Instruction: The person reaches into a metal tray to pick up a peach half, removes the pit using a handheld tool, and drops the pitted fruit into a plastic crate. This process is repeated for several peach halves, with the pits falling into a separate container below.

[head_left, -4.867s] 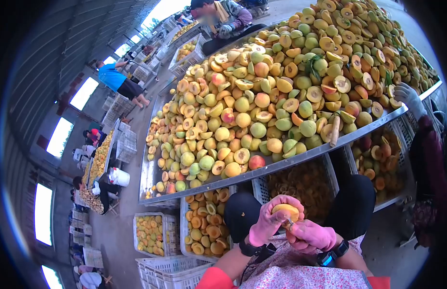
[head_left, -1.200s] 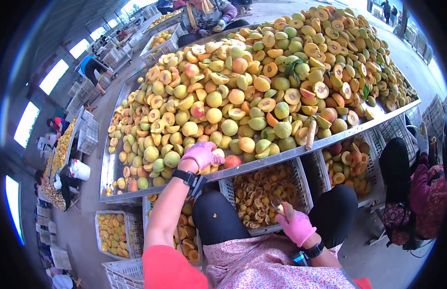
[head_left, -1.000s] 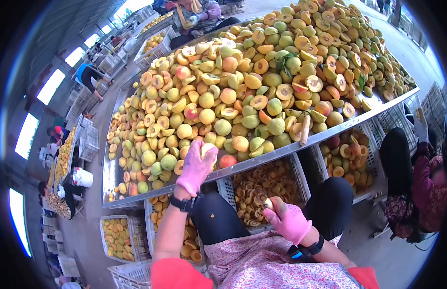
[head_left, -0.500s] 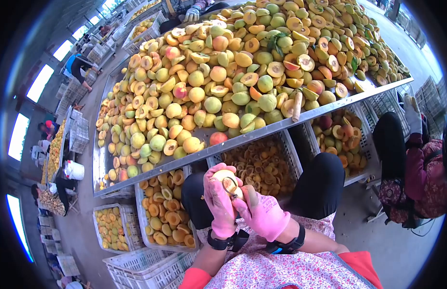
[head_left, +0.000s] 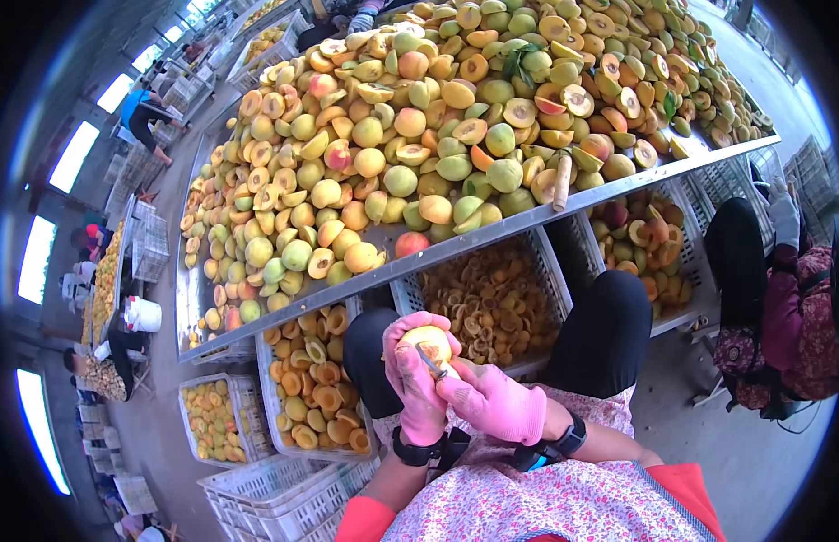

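while our left hand (head_left: pixel 412 384) cups the peach (head_left: pixel 426 344) over our lap, our right hand (head_left: pixel 494 404) grips a small knife (head_left: pixel 430 360) against it — we judge the cutting is under way, and next calls for steady pressure around the stone.

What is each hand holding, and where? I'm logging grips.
Left hand cups a peach from below and behind. Right hand grips a small knife by its handle, blade on the peach.
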A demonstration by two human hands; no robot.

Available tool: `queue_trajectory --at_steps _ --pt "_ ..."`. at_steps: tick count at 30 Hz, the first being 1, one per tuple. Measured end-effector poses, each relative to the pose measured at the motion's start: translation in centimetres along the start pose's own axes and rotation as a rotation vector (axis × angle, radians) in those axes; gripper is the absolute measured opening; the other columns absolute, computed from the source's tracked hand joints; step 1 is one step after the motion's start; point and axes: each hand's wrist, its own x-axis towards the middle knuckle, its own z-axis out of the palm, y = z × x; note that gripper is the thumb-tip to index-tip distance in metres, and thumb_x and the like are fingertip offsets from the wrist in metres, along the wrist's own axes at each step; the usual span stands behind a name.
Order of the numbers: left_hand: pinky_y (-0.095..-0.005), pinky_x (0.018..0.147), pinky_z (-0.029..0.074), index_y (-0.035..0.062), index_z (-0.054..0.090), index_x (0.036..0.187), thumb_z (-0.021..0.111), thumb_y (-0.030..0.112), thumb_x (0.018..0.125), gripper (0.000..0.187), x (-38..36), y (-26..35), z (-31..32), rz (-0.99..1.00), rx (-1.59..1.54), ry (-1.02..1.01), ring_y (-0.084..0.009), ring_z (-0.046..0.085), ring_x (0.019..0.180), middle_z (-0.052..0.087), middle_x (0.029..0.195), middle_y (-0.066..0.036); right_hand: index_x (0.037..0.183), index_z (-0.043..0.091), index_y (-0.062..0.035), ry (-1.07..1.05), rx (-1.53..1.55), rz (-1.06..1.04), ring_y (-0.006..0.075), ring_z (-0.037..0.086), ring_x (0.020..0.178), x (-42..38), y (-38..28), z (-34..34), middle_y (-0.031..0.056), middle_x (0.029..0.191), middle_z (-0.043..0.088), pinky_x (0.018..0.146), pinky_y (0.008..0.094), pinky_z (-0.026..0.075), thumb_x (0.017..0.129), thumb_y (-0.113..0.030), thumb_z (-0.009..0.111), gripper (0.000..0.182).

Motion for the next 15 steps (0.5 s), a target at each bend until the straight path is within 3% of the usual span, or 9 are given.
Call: queue_trajectory --at_steps 2,3,6,10,15 --pt "-0.0298 0.069 0.053 0.0032 0.053 0.119 0.045 0.061 0.102 0.061 -0.1 0.2 -0.1 -0.002 0.005 -0.029 -0.0169 0.063 0.078 0.064 0.106 -0.013 0.104 0.055 -0.0045 -0.24 0.363 0.331 0.0151 0.057 0.057 0.2 0.4 -0.8 0.0041 0.069 0.059 0.054 0.0311 0.043 0.107 -0.038 0.048 0.034" --pt "-0.0295 0.07 0.053 0.0029 0.053 0.12 0.046 0.059 0.103 0.059 -0.2 0.6 -0.1 -0.006 0.002 -0.038 -0.017 0.063 0.079 0.064 0.107 -0.013 0.099 0.055 -0.0095 -0.255 0.524 0.388 0.0055 0.045 0.051 -0.1 0.7 -0.6 -0.0025 0.066 0.05 0.046 0.0233 0.034 0.107 -0.043 0.047 0.035" --pt "-0.0295 0.071 0.053 0.0029 0.052 0.121 0.049 0.056 0.103 0.056 -0.6 0.7 -0.3 -0.026 -0.072 -0.056 -0.0171 0.063 0.08 0.064 0.107 -0.014 0.096 0.054 -0.0117 -0.391 0.699 0.464 0.0052 0.04 0.046 -0.2 0.2 -1.7 -0.0027 0.064 0.048 0.041 0.022 0.029 0.107 -0.046 0.045 0.037" --pt "-0.0292 0.071 0.053 0.0034 0.051 0.123 0.051 0.053 0.103 0.054 -0.6 0.6 -0.3 -0.03 0.02 -0.078 -0.0171 0.063 0.081 0.063 0.108 -0.014 0.094 0.052 -0.0128 -0.367 0.769 0.49 0.0042 0.035 0.043 -0.4 1.2 -1.5 -0.0036 0.061 0.044 0.038 0.0213 0.026 0.107 -0.048 0.045 0.038" --pt "-0.0291 0.072 0.053 0.0023 0.051 0.12 0.052 0.054 0.103 0.055 -0.2 0.0 -0.9 -0.078 0.052 -0.263 -0.0161 0.063 0.081 0.064 0.107 -0.013 0.095 0.052 -0.0113 -0.408 0.788 0.486 0.0027 0.028 0.039 -1.4 1.0 -3.0 -0.0052 0.059 0.04 0.035 0.0213 0.02 0.108 -0.051 0.042 0.043"
